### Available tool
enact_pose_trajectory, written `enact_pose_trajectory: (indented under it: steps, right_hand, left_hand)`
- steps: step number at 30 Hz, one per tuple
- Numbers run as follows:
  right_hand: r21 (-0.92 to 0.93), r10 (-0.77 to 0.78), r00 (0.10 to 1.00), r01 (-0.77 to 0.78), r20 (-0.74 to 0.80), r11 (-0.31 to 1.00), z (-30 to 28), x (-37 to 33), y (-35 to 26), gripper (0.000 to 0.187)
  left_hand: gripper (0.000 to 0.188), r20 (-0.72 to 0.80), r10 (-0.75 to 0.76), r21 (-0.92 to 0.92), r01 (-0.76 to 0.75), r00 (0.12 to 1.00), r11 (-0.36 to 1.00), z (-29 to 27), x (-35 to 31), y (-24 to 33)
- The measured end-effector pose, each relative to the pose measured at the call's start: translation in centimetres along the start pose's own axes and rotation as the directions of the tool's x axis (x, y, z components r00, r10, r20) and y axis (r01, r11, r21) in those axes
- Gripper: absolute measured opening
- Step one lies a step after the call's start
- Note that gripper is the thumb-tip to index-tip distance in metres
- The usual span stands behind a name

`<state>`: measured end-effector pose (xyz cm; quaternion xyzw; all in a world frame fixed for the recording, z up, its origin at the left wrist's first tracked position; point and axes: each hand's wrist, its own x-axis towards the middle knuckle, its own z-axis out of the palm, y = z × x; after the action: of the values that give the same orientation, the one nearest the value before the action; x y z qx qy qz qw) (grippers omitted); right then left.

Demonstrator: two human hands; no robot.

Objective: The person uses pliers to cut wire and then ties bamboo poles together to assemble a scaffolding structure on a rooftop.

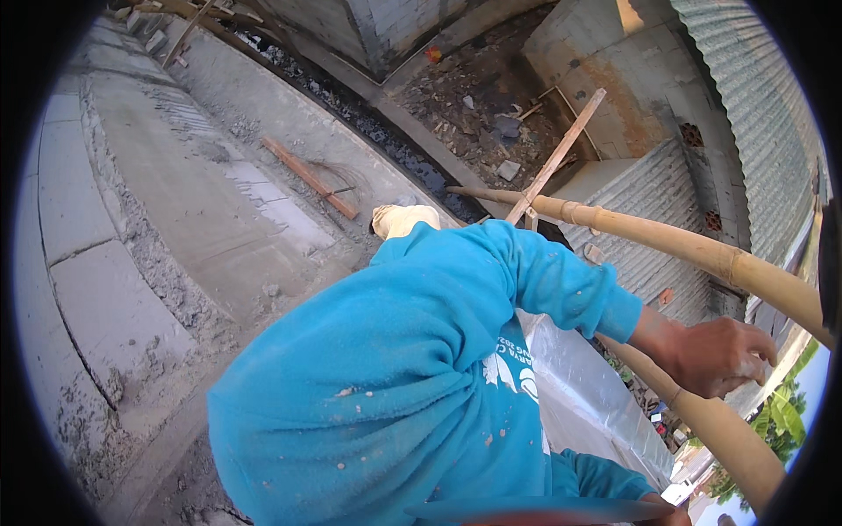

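My left arm, in a blue sweatshirt sleeve spotted with pale splashes, bends across the middle and reaches right. At its end, my left hand (715, 355) is closed, with the fingers curled between two bamboo poles. Something small and pale shows at the fingertips, too unclear to name. The upper bamboo pole (684, 244) runs above this hand; the lower bamboo pole (702, 421) passes just below it. At the bottom edge, only a bit of my right hand (671, 515) shows beyond its blue cuff, its fingers hidden. Beige cloth (408, 219) shows past my sleeve.
A light block wall (123, 307) with rough mortar lies at left, with a reddish wooden strip (309, 178) on the cement surface. A dark wet channel (351, 101) runs beyond it. A wooden batten (561, 149) crosses the upper pole. Corrugated sheets (763, 105) stand at right.
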<state>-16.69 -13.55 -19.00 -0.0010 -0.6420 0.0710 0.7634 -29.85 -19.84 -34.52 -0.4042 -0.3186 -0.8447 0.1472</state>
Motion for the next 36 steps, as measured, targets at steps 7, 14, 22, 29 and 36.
enact_pose_trajectory:
  steps: [7,14,22,29,36]
  right_hand:
    - [-0.485,0.658,-0.088,-0.750,0.748,0.451,3.4,-30.6,-2.8,0.036]
    - [-0.569,0.302,-0.489,-0.614,0.818,0.547,3.3,-42.9,-7.2,0.035]
    - [-0.721,0.358,-0.668,-0.402,0.652,0.564,6.3,-47.5,-6.0,0.035]
    - [-0.685,0.268,-0.756,-0.307,0.597,0.661,7.0,-52.8,-9.9,0.035]
    - [-0.425,0.042,-0.834,-0.237,0.551,0.873,6.3,-57.3,-12.8,0.032]
  left_hand:
    - [0.027,-0.163,-0.928,0.793,0.604,0.334,0.078,-29.2,-22.4,1.1]
    - [0.027,-0.616,-0.783,0.589,0.711,0.086,-0.386,-39.7,-28.0,8.8]
    - [0.033,-0.742,-0.670,0.380,0.825,0.001,-0.419,-48.5,-33.7,11.4]
    - [0.035,-0.888,-0.438,0.051,0.916,-0.141,-0.397,-55.9,-40.6,12.8]
    - [0.032,-0.883,0.094,-0.469,0.874,-0.460,-0.126,-64.9,-52.7,12.2]
